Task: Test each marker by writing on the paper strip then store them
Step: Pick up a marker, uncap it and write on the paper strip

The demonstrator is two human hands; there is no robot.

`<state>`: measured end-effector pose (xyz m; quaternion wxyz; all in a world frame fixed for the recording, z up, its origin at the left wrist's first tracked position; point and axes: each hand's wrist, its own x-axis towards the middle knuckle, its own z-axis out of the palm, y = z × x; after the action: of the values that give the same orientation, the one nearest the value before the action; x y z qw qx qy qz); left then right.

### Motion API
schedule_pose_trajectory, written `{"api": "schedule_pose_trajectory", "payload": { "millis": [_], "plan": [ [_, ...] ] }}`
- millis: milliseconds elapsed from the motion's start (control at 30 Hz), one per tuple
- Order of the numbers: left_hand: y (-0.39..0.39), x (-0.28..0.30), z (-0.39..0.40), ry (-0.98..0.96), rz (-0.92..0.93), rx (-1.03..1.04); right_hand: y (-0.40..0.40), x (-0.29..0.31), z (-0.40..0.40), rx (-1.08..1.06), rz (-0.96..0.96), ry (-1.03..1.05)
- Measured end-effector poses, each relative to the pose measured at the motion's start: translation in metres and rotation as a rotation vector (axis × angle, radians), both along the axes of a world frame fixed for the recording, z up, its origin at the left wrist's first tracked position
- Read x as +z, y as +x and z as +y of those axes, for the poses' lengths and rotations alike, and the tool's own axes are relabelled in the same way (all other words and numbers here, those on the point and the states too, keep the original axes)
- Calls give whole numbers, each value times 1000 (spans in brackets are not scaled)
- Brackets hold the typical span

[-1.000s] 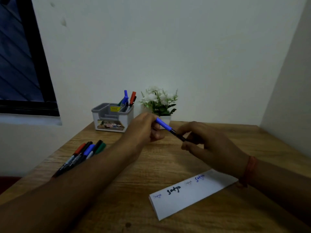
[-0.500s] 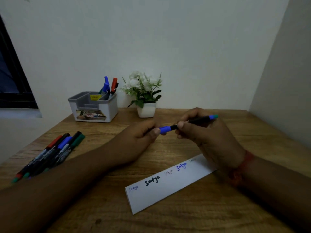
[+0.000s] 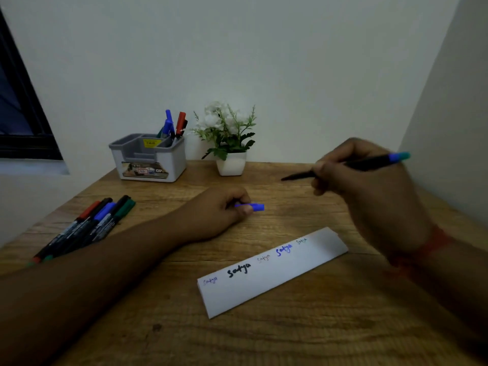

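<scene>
My right hand (image 3: 369, 186) holds an uncapped black-bodied blue marker (image 3: 369, 163) in the air, tip pointing left, above the far end of the white paper strip (image 3: 277, 281). The strip lies slanted on the wooden table (image 3: 264, 334) and bears several written words. Resting on the table, my left hand (image 3: 219, 210) pinches the marker's blue cap (image 3: 256, 207). Several capped markers (image 3: 89, 225) lie bunched at the left. A grey and white organiser (image 3: 150, 159) at the back holds several upright markers (image 3: 173, 125).
A small white pot with a green and white plant (image 3: 229, 143) stands right of the organiser. Walls close the table off at the back and right. A dark window frame (image 3: 23, 122) is at the far left.
The two hands have pulled apart: the cap came off in my left hand, which dropped to the table, while my right hand carried the marker up and to the right.
</scene>
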<state>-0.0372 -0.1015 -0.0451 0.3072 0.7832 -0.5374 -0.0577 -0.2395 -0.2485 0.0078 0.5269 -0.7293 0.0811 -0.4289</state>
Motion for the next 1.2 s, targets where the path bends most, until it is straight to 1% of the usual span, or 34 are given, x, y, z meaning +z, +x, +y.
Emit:
{"api": "schedule_pose_trajectory", "payload": {
  "millis": [67, 100, 167, 233, 300, 433, 633, 700, 767, 933, 1067, 1200],
  "plan": [
    [-5, -4, -3, -9, -61, 30, 4, -12, 6, 30, 139, -26],
    [-6, -6, -3, -18, -99, 39, 6, -17, 9, 53, 161, 8],
    [-6, -8, -1, 0, -205, 30, 9, -21, 10, 93, 149, 105],
    [-7, -8, -1, 9, -245, 21, 9, -19, 5, 102, 147, 164],
    [-10, -7, -2, 11, -241, 26, 9, -20, 0, 91, 175, 145],
    [-9, -8, -1, 15, -253, 26, 12, -26, -6, -29, 255, -41],
    [-20, -5, 1, 33, -312, 35, 14, -25, -8, 11, 252, 44],
    [-25, -3, 1, 27, -333, 18, 11, -19, -11, 3, 248, 42],
    [-28, -3, 1, 18, -338, 1, 5, -13, -14, -18, 296, -11],
    [-30, -5, -1, 58, -321, -40, -16, -13, -16, -35, 503, -187],
    [-34, -6, -6, 99, -307, -71, -28, -26, -13, -54, 567, -143],
    [-34, -11, -10, 170, -335, -77, -23, -36, -9, -29, 613, -127]
  ]
}}
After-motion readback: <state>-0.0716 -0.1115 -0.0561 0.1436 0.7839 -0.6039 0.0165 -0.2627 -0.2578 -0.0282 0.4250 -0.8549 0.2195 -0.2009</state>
